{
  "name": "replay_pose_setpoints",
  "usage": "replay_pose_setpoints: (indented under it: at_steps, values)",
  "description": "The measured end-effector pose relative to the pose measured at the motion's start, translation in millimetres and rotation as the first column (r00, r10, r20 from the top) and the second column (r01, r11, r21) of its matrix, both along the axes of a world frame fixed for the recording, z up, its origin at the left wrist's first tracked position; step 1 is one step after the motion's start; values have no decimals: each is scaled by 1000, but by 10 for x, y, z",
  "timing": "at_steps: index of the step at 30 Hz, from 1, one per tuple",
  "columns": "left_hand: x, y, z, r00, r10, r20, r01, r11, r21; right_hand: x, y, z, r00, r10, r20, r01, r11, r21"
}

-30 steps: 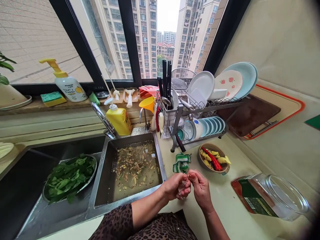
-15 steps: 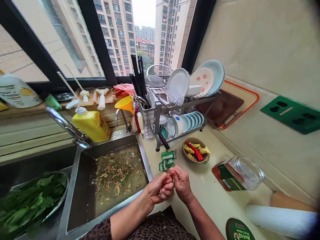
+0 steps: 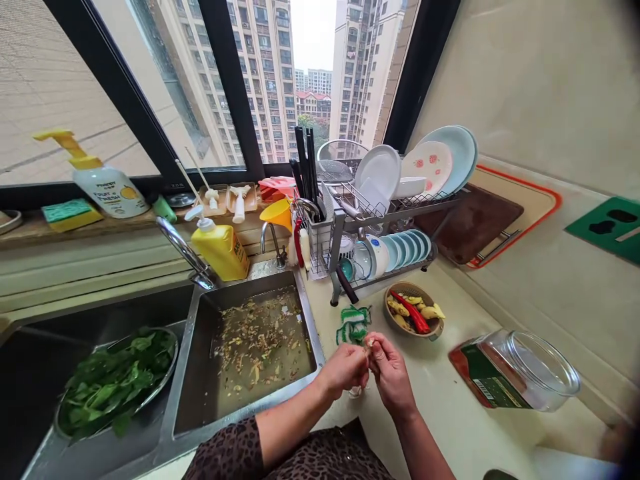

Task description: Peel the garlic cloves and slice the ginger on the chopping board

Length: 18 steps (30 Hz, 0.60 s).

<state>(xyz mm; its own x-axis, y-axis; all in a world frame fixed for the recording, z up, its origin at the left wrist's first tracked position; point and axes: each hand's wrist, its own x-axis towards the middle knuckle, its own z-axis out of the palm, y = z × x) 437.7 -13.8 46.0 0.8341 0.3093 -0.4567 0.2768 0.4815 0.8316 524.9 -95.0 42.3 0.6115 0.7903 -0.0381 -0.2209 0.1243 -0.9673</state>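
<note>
My left hand (image 3: 344,369) and my right hand (image 3: 389,369) meet over the pale counter (image 3: 450,413), just right of the sink tray. Both are closed, fingertips pinched together on a small pale item (image 3: 369,343) too small to name. A green and white cloth (image 3: 354,325) lies just beyond the hands. Behind it to the right stands a small woven bowl (image 3: 413,316) with a red chilli and yellowish pieces.
A metal sink tray (image 3: 255,350) holds murky water with peelings; a bowl of green leaves (image 3: 113,380) sits in the left sink. A dish rack (image 3: 380,220) with plates stands behind. A clear jar (image 3: 520,370) lies on its side at right. A yellow soap bottle (image 3: 219,245) is by the tap.
The view swung right, then back left. My hands have stayed pinched together over the counter, working the small item.
</note>
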Motion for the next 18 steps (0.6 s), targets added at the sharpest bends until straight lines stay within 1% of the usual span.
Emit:
replay_pose_setpoints:
  at_steps: [2, 4, 6, 9, 11, 14, 16, 18]
  values:
    - [0, -39, -74, 998, -59, -20, 61, 996, 71, 39, 12, -5, 964, -39, -263, 54, 997, 50]
    - [-13, -46, -129, 997, -75, -17, 76, 991, 113, 118, 1, 31, 909, -15, -415, 63, 993, 101]
    - [-29, -12, -126, 999, -36, 20, 33, 988, 148, 202, -28, 77, 871, 40, -489, 17, 994, 112]
    - [-46, 78, -12, 996, 24, 83, -37, 986, 163, 257, -73, 108, 847, 102, -522, -85, 995, 57]
    - [-53, 129, 95, 996, 19, 88, -32, 989, 144, 235, -88, 103, 873, 115, -474, -118, 993, 24]
    - [-62, 166, 218, 998, -24, 63, 14, 989, 148, 171, -99, 100, 942, 156, -298, -174, 984, -33]
    - [-66, 174, 252, 997, -62, 55, 51, 982, 183, 149, -107, 119, 965, 217, -147, -230, 970, -78]
    - [-64, 178, 254, 994, -91, 61, 77, 978, 193, 155, -113, 152, 964, 266, 24, -262, 959, -111]
